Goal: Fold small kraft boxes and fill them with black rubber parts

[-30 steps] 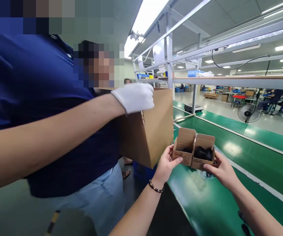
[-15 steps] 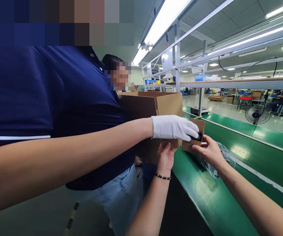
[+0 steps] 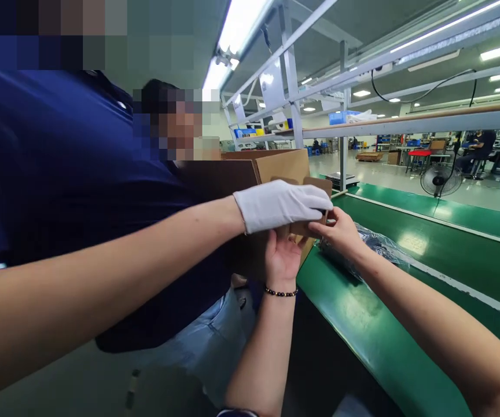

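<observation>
A small open cardboard box (image 3: 308, 227) is held in front of a large carton. My right hand (image 3: 340, 233) pinches its right side between thumb and fingers. From below, my left hand (image 3: 283, 259), with a beaded bracelet, holds the box's underside, palm up and thumb raised; its fingertips are partly hidden. Across the top of the box lies a co-worker's white-gloved hand (image 3: 280, 205), covering most of the opening. One flap (image 3: 318, 185) stands up behind the glove. What is inside cannot be seen.
The large carton (image 3: 282, 165) stands behind the hands, beside a co-worker in a dark blue shirt (image 3: 59, 168). A clear plastic bag (image 3: 375, 243) with dark contents lies on the green belt (image 3: 345, 307). A metal rack (image 3: 291, 75) rises over the line; a fan (image 3: 441, 179) stands beyond.
The small box, both my hands and the gloved hand have shifted left and up in view, closer to the large carton. My left hand's palm has turned more upward. The black item inside is now covered.
</observation>
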Demonstrator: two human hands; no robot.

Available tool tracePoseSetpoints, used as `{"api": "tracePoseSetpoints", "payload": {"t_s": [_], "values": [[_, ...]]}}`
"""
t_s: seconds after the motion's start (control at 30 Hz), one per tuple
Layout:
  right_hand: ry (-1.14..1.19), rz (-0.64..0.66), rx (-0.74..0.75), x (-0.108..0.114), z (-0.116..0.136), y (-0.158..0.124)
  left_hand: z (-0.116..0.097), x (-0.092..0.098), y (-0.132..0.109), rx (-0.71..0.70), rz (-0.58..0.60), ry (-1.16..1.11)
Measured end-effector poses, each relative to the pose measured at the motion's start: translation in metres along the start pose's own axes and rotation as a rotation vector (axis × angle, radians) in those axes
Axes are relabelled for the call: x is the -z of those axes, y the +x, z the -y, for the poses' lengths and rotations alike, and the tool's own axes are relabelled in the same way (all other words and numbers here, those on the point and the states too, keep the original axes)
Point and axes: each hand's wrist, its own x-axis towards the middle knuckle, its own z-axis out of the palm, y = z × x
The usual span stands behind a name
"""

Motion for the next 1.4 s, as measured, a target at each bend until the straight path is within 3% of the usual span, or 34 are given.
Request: {"api": "tracePoseSetpoints", "payload": {"t_s": [0.1,0.2,0.27,0.37,0.43,0.53,0.6,0.67,0.77,0.83,0.9,1.07,1.17,1.27,1.4], "values": [[-0.029,0.061,0.052,0.003,0.014,0.012,0.0,-0.004,0.007,0.015,-0.026,-0.144],[-0.232,0.06,0.063,0.027,0.026,0.015,0.01,-0.008,0.007,0.017,-0.023,-0.202],[-0.379,0.057,0.072,0.059,0.029,0.008,0.028,-0.01,-0.001,0.061,0.011,-0.119],[-0.535,0.114,0.041,0.129,0.026,-0.02,0.068,-0.008,-0.026,0.192,0.125,0.177],[-0.642,0.188,-0.043,0.182,0.017,-0.054,0.098,-0.006,-0.048,0.279,0.291,0.45],[-0.851,0.204,-0.217,0.255,-0.008,-0.134,0.138,-0.01,-0.081,0.283,0.675,0.831],[-0.965,0.102,-0.347,0.289,-0.034,-0.204,0.16,-0.019,-0.103,0.225,0.951,0.958],[-1.044,0.003,-0.434,0.306,-0.064,-0.275,0.181,-0.032,-0.124,0.19,1.195,1.021],[-1.139,-0.026,-0.5,0.305,-0.106,-0.355,0.214,-0.056,-0.151,0.193,1.392,1.144],[-1.204,0.005,-0.491,0.294,-0.128,-0.375,0.236,-0.073,-0.165,0.199,1.419,1.201],[-1.239,0.019,-0.452,0.283,-0.144,-0.37,0.256,-0.089,-0.176,0.182,1.412,1.207],[-1.2,0.033,-0.292,0.26,-0.173,-0.311,0.283,-0.115,-0.193,0.152,1.362,1.178],[-1.207,0.017,-0.191,0.247,-0.183,-0.291,0.279,-0.112,-0.187,0.163,1.322,1.175],[-1.271,0.011,-0.162,0.238,-0.182,-0.287,0.26,-0.1,-0.158,0.045,1.3,1.249],[-1.354,0.108,-0.153,0.235,-0.175,-0.289,0.228,-0.084,-0.1,-0.107,1.367,1.736]]}}
